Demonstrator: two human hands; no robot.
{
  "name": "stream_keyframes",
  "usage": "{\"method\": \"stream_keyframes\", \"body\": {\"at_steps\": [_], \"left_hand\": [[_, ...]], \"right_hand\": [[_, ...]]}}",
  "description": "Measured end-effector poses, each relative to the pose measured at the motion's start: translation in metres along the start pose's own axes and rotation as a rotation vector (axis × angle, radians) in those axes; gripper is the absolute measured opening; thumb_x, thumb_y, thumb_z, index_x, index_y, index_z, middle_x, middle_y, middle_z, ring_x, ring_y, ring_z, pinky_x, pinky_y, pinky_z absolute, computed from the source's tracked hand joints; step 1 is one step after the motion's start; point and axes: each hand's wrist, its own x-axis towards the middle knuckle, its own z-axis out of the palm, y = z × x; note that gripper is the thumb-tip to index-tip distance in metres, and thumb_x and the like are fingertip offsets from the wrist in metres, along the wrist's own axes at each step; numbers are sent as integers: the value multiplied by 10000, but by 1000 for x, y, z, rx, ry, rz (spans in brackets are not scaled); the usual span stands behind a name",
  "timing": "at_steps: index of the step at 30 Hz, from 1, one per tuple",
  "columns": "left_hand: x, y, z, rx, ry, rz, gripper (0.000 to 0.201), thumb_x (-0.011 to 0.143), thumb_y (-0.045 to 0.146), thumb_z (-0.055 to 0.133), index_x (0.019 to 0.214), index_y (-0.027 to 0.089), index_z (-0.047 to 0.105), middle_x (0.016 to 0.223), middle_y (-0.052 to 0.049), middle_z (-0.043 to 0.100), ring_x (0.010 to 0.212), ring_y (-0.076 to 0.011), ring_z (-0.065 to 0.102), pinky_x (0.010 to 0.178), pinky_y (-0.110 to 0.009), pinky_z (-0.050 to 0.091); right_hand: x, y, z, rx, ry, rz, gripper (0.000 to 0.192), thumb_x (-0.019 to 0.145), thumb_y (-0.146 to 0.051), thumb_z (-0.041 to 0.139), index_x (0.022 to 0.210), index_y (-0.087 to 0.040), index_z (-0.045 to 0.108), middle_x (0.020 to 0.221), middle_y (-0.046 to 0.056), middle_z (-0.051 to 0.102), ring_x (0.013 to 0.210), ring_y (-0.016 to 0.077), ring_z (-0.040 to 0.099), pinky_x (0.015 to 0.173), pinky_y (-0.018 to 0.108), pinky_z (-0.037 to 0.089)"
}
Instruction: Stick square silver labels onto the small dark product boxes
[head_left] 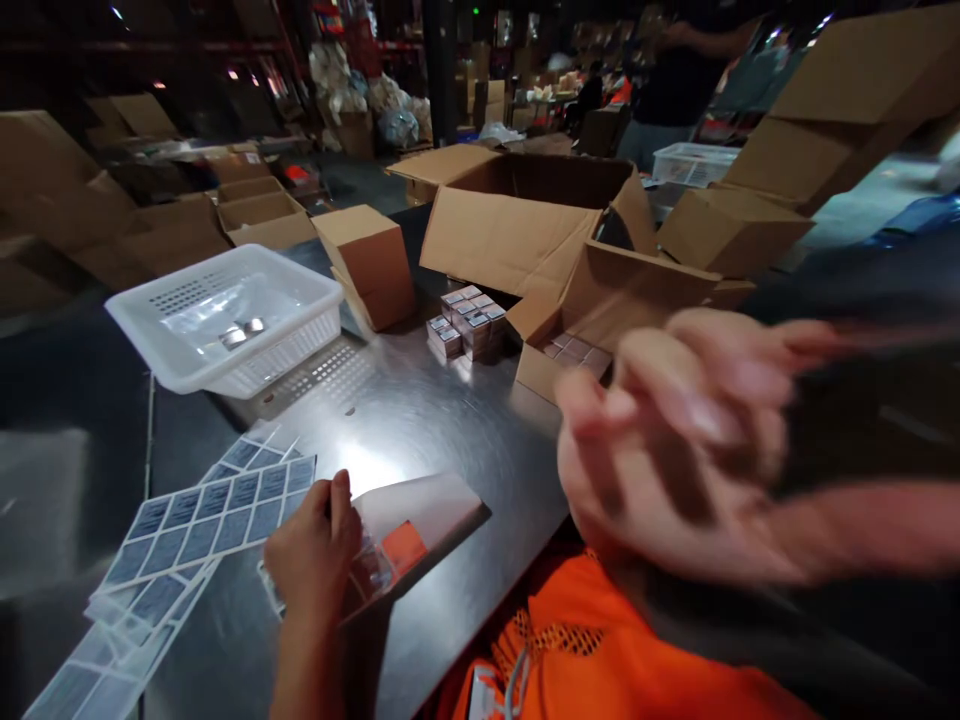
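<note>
My left hand (pixel 315 550) is closed low over the metal table, beside sheets of dark printed labels (pixel 217 510). Clear plastic (pixel 371 560) lies against its fingers, over a white sheet (pixel 431 495) with an orange patch (pixel 404 547). Whatever those fingers pinch is hidden. Close to the camera, my right hand (pixel 675 430) is raised and blurred, its fingers curled in and the thumb near them; nothing can be made out in it. Behind it stands a small open carton (pixel 536 372) with small boxes (pixel 574 350) inside. More small boxes (pixel 469 318) are stacked beside that carton.
A white plastic basket (pixel 292 345) with clear bags stands at the back left. Next to it is a brown carton (pixel 375 265). A large open carton (pixel 510 235) occupies the table's far side. A person (pixel 664 100) stands beyond, near another white basket (pixel 694 165).
</note>
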Motion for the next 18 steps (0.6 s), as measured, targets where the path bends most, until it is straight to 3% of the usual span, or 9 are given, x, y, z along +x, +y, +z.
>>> {"method": "stream_keyframes", "body": {"at_steps": [2,3,6,8,13,18], "left_hand": [[-2,-1,1,-33,14,9,359,995,409,465,715,220,585,634,-32,595,579,-188,480,616,-279,236],[-2,-2,2,-50,16,15,361,1000,403,455,733,218,612,645,-39,612,594,-190,499,620,-278,244],[-4,-4,6,-87,12,50,387,1020,388,414,777,221,664,650,-43,634,625,-199,540,631,-275,252],[-4,-7,11,-98,-12,75,398,1027,396,405,793,226,678,660,-42,650,637,-201,561,632,-274,249],[2,-13,24,-72,-69,109,380,1026,434,432,827,232,686,682,-41,677,644,-201,585,619,-271,230],[-3,-7,24,-149,10,153,359,996,428,488,770,217,670,587,-28,618,574,-184,565,602,-277,224]], "right_hand": [[48,38,24,-164,83,-119,386,986,-406,648,1335,-283,539,1264,68,646,1306,162,603,1138,354,534],[70,58,33,-247,90,-163,404,991,-343,631,1350,-199,512,1351,124,615,1363,171,561,1226,380,427],[120,112,47,-458,-77,-184,532,930,-110,602,1435,-86,438,1510,249,519,1528,295,388,1290,560,254],[138,135,52,-576,-205,-189,594,923,-23,484,1508,-94,411,1554,231,500,1556,337,334,1281,627,188],[154,153,59,-710,-314,-236,642,939,6,340,1541,-195,445,1458,148,627,1491,315,434,1261,672,129],[147,140,55,-716,-264,-317,589,934,-34,372,1510,-113,463,1362,223,649,1311,342,576,1201,719,235]]}}
